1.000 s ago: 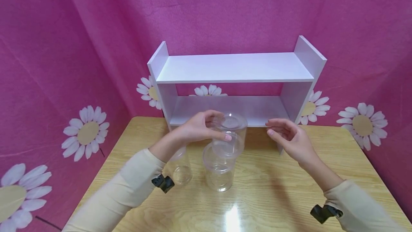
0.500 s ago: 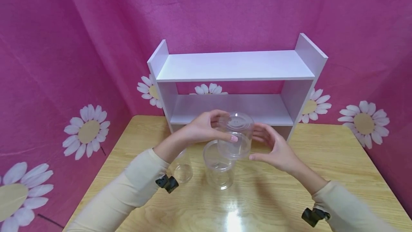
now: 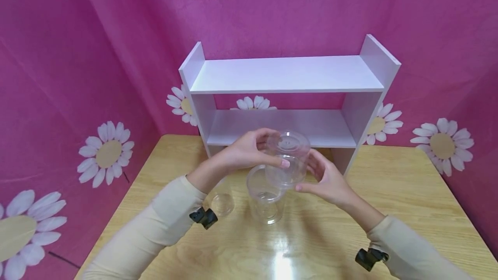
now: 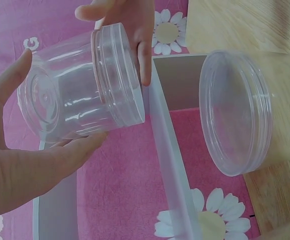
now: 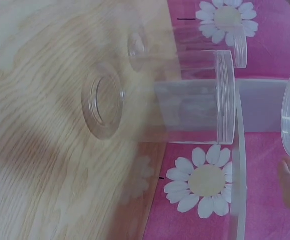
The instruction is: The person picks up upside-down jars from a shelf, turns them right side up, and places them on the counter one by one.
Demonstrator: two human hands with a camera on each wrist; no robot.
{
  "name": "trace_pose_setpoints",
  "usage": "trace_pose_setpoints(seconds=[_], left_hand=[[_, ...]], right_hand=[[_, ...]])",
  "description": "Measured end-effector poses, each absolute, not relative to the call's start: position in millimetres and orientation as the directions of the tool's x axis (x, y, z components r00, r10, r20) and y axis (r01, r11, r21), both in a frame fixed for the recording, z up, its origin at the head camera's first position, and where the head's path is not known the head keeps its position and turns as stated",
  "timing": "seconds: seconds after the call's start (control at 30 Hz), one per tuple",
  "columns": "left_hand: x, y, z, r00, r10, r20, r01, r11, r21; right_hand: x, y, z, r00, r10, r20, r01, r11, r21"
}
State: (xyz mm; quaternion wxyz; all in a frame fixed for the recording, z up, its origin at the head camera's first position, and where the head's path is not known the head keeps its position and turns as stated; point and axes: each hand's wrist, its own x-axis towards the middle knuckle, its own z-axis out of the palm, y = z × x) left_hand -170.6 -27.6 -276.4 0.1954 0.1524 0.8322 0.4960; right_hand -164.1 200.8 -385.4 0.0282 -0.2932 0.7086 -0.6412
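My left hand grips a clear plastic jar in the air, thumb on its near side and fingers on its far side. The jar is upside down, its base up and its ridged rim or lid downward. Close to the jar's right side is my right hand, fingers spread and slightly bent; whether they touch it I cannot tell. Just below stands a second clear jar, upright on the wooden table. A narrower clear jar stands left of it, partly hidden by my left arm.
A white two-tier shelf stands at the back of the table, behind the jars. Pink cloth with daisies hangs behind and on both sides.
The held jar has moved a little to the right with my left hand. My right hand has come in leftward from well apart to beside the jar. The standing jars stay put.
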Motion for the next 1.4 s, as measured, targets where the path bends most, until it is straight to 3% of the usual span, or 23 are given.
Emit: trace_pose_setpoints(seconds=[0.47,0.83,1.1,1.4], left_hand=[[-170.7,-25.6,-274.3,-0.873,0.460,-0.163,0.066,0.442,0.895],[-172.0,-28.0,-281.5,-0.862,0.482,-0.160,0.041,0.382,0.923],[-174.1,-32.6,-287.9,-0.877,0.472,-0.087,0.122,0.393,0.911],[-170.5,-30.4,-286.4,-0.903,0.424,0.074,0.344,0.608,0.715]], right_hand=[[-159.6,192.7,-377.9,-0.875,-0.419,0.242,-0.278,0.028,-0.960],[-158.0,193.0,-377.8,-0.906,-0.353,0.233,-0.312,0.185,-0.932],[-158.5,204.3,-370.8,-0.918,-0.313,0.243,-0.368,0.445,-0.817],[-168.0,218.3,-349.3,-0.884,-0.290,0.366,-0.462,0.662,-0.590]])
